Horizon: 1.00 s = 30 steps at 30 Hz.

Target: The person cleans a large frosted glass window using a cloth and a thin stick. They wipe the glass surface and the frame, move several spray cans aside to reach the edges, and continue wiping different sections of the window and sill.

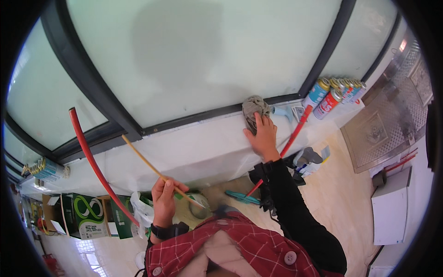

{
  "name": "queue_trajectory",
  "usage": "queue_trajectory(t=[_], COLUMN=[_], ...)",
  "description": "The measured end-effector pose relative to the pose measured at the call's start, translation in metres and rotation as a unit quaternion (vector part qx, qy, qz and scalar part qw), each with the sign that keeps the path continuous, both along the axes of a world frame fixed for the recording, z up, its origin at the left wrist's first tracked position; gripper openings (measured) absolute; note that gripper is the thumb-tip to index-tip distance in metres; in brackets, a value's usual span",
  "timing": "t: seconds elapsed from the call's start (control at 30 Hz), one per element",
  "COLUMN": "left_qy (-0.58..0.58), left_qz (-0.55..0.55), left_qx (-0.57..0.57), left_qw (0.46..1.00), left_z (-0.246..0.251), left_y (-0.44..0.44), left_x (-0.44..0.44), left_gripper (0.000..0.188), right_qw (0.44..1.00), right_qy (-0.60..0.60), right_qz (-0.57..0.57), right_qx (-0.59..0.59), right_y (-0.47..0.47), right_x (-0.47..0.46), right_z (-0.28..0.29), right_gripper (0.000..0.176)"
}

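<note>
My left hand [164, 199] grips a slim wooden stick [147, 162] slantwise between thumb and fingers. Its lower end, near my jacket, carries a small pale tip; whether that is a blade or a brush cannot be made out. On the white ledge below the frosted window, my right hand [264, 136] has its fingers and thumb over the near side of a crumpled grey rag [255, 105]. Just right of the rag lies a light blue plastic object [282, 112], partly hidden behind it.
Spray cans [316, 91] stand at the ledge's right end; more cans [50, 171] stand far left. A red-handled broom [296, 133] leans there, and a red pole [91, 159] rises on the left. Cardboard boxes [91, 216] line the floor. A white cabinet [391, 211] is at right.
</note>
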<state>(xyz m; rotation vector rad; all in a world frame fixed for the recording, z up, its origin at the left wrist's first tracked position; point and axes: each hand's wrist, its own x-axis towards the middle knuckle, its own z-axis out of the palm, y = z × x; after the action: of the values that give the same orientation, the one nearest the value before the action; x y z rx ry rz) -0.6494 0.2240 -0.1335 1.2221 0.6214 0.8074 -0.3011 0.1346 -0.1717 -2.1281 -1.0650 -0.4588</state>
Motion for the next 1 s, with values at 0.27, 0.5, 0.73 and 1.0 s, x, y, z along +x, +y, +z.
queue_trajectory(t=[0.27,0.5,0.73,1.0], left_qy=[-0.045,-0.063,0.044,0.08], left_qz=[0.135,0.113,0.077,0.123], left_qx=[-0.084,-0.012,0.112,0.019], left_qw=[0.986,0.992,0.99,0.989], left_z=[-0.024,0.0,0.006,-0.019], left_y=[0.035,0.054,0.058,0.074], left_x=[0.008,0.035,-0.02,-0.102], left_gripper=[0.02,0.023,0.025,0.027], right_qw=[0.994,0.96,0.973,0.979], right_qy=[0.05,0.014,-0.015,-0.12], right_qz=[0.094,0.277,0.228,-0.147], right_qx=[-0.029,-0.028,-0.012,0.072], right_y=[0.012,0.097,0.101,0.031], right_x=[-0.005,-0.149,-0.152,-0.057], right_z=[-0.023,-0.021,-0.02,-0.049], right_gripper=[0.031,0.034,0.029,0.021])
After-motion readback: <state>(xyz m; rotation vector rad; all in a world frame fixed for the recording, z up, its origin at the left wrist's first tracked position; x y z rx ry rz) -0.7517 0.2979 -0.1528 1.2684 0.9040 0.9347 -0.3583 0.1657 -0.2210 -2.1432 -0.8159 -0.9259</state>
